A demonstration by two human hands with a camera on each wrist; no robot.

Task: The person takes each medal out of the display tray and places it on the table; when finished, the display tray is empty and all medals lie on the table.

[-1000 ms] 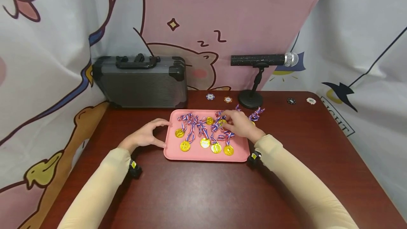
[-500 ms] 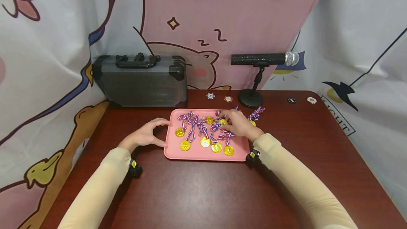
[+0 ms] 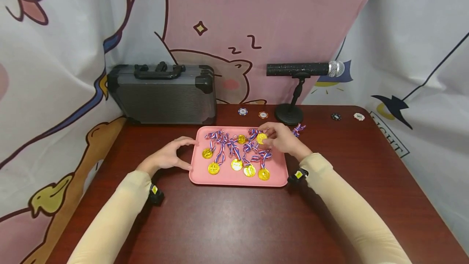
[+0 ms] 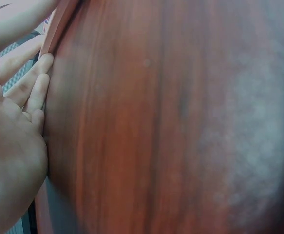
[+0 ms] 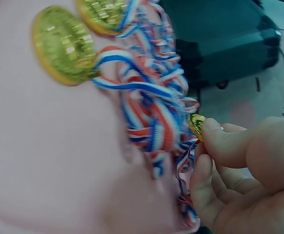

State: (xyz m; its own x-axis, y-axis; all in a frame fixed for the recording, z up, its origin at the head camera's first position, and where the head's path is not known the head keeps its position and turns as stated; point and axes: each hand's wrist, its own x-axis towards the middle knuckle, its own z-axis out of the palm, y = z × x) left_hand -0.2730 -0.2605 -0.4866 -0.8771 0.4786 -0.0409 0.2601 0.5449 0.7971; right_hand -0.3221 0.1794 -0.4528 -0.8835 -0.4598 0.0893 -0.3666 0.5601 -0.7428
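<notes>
A pink tray (image 3: 227,179) lies on the table and bears several gold medals (image 3: 213,168) with red, white and blue ribbons. At its left edge my left hand (image 3: 165,156) touches the rim with thumb and fingers spread apart. My right hand (image 3: 283,140), over the tray's back right part, pinches one medal (image 3: 261,138) between thumb and fingers. In the right wrist view that medal (image 5: 197,126) shows nearly edge-on at the fingertips, its ribbon hanging beside other tangled ribbons (image 5: 156,119). Another bunch of ribbon (image 3: 299,129) shows on the table behind my right hand.
A dark hard case (image 3: 165,101) stands at the back left. Behind the tray's right end is a black microphone (image 3: 298,69) on a stand (image 3: 288,114). Poker chips, including a blue one (image 3: 242,111) and a black one (image 3: 336,116), lie along the table's back edge.
My right hand has shifted slightly right and back, and the pinched medal has moved with it, now more plainly visible. My left hand and the tray hold their place.
</notes>
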